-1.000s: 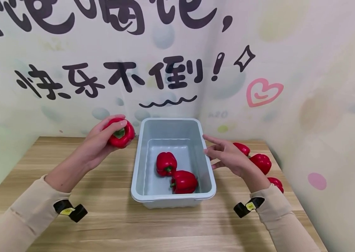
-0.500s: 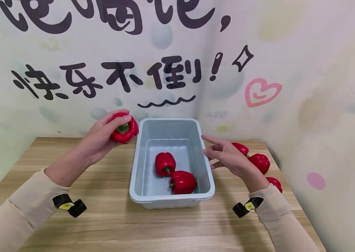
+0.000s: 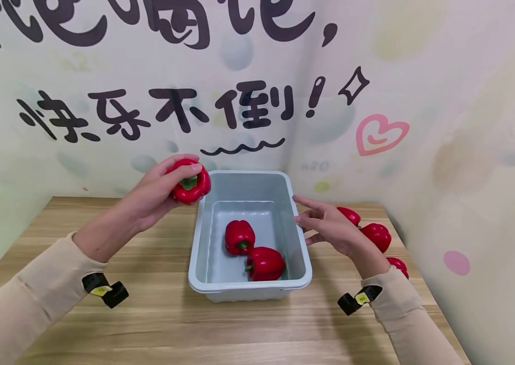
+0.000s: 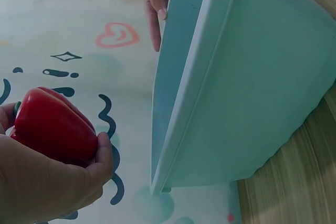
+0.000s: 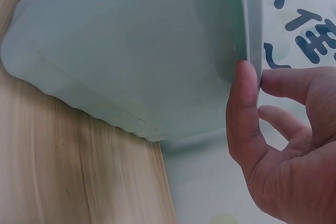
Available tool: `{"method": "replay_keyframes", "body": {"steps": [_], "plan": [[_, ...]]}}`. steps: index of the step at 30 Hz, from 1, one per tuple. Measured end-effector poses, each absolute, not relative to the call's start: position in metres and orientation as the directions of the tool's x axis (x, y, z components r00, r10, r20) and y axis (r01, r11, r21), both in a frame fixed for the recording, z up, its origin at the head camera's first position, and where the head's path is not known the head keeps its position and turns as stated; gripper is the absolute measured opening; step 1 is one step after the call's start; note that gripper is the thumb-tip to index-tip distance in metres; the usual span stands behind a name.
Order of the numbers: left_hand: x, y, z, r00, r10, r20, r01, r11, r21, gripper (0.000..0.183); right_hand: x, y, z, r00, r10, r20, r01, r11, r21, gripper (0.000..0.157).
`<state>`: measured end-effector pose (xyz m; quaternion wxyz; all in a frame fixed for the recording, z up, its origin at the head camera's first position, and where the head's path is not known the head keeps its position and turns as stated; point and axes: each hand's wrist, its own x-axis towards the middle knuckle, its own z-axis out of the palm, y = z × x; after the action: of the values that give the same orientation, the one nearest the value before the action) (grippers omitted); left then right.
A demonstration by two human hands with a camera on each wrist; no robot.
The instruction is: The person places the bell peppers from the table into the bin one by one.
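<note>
My left hand [image 3: 149,197] grips a red bell pepper [image 3: 195,188], its green stem toward me, raised at the bin's far left rim. In the left wrist view, the fingers curl round the pepper [image 4: 55,127], which is apart from the bin [image 4: 262,87]. The light grey-blue plastic bin [image 3: 303,271] stands on the table, with two red bell peppers inside: one upright [image 3: 240,235], one on its side [image 3: 267,264]. At its right rim is my right hand [image 3: 330,228]; the right wrist view shows its fingers [image 5: 244,103] pinching the rim.
Several red bell peppers [image 3: 377,237] lie on the table's right side, partly behind the right hand and wrist. A printed cloth wall [image 3: 257,61] rises behind the wooden table [image 3: 184,329]. Another wall surface stands close along the right edge.
My left hand has moved right and slightly up with the bell pepper, from left of the bin to its far left rim. The right hand stays at the right rim.
</note>
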<state>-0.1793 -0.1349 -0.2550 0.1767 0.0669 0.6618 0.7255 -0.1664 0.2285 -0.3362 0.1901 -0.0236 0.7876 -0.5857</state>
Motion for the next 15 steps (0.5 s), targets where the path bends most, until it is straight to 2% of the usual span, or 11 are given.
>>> {"method": "replay_keyframes", "body": {"steps": [15], "plan": [[-0.183, -0.114, -0.261, -0.938, 0.332, -0.102, -0.108, 0.000, 0.994, 0.054, -0.166, 0.230, -0.336, -0.927, -0.262, -0.267, 0.180, 0.315, -0.932, 0.067]]}}
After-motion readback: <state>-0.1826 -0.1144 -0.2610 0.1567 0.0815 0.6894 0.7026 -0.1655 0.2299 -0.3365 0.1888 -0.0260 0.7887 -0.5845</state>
